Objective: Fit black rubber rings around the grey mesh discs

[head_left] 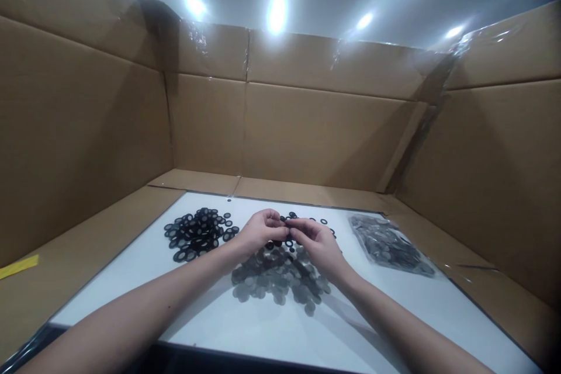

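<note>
My left hand (258, 231) and my right hand (316, 243) meet over the middle of a white board (140, 272). Both are pinched together on a small black ring (284, 222) held between the fingertips. Directly under them lies a loose heap of grey round discs (278, 280). A pile of black rings (197, 234) sits to the left of my left hand. A few more black rings (323, 222) lie just behind my right hand.
A clear plastic bag of grey discs (388, 245) lies at the right of the board. Tall cardboard walls (307, 128) enclose the work area on three sides. A yellow strip (17, 267) lies on the cardboard at far left.
</note>
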### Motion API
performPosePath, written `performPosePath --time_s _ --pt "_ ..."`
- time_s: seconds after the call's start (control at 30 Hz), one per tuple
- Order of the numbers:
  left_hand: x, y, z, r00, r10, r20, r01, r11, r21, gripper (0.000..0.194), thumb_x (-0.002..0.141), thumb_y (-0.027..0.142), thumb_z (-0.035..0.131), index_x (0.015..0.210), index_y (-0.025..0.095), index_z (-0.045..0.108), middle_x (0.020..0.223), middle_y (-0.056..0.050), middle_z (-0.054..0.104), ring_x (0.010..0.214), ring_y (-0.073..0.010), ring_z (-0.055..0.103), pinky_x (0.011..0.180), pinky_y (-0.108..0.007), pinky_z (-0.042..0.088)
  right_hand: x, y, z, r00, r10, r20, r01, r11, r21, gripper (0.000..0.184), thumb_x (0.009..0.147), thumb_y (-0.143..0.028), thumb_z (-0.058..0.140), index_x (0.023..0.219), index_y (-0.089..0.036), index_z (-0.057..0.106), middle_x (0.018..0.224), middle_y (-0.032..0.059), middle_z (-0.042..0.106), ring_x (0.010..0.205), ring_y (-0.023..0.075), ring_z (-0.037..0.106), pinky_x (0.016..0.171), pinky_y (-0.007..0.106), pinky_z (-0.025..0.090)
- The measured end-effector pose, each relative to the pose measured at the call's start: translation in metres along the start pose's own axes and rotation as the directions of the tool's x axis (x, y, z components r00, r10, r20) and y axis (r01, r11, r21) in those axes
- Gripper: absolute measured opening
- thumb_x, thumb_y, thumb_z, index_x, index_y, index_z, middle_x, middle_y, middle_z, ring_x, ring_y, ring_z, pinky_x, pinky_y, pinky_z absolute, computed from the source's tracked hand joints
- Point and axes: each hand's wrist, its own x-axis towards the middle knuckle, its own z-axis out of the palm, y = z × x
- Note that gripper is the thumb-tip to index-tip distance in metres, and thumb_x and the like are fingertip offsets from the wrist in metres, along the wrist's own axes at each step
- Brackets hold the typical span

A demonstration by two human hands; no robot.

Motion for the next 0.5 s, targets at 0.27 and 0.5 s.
performPosePath --time_s 0.27,0.5 --pt "-0.0021 0.005 0.0072 0.999 0.008 -0.049 -0.015 0.991 -0.131 0.035 0.063 0.024 0.075 0.083 0.014 0.049 0.078 -0.002 0.058 0.075 -0.0137 0.062 0.081 -0.033 0.05 0.0011 -0.0021 -0.002 1.0 0.031 0.004 -0.031 0.997 0.075 0.022 0.078 -0.031 0.061 0.095 -0.018 0.062 0.09 0.0048 0.067 0.081 0.0169 0.062 0.071 0.028 0.049" --pt "-0.0028 0.0015 0.0054 1.0 -0.008 -0.005 0.008 0.999 -0.049 0.037 0.061 0.027 0.076 0.085 0.015 0.05 0.078 -0.003 0.061 0.073 -0.0147 0.064 0.073 -0.029 0.05 0.0013 -0.0043 -0.0037 0.999 0.053 0.0 -0.052 0.996 0.069 0.025 0.077 -0.032 0.06 0.097 -0.017 0.067 0.094 0.0067 0.068 0.086 0.0196 0.062 0.079 0.033 0.049"
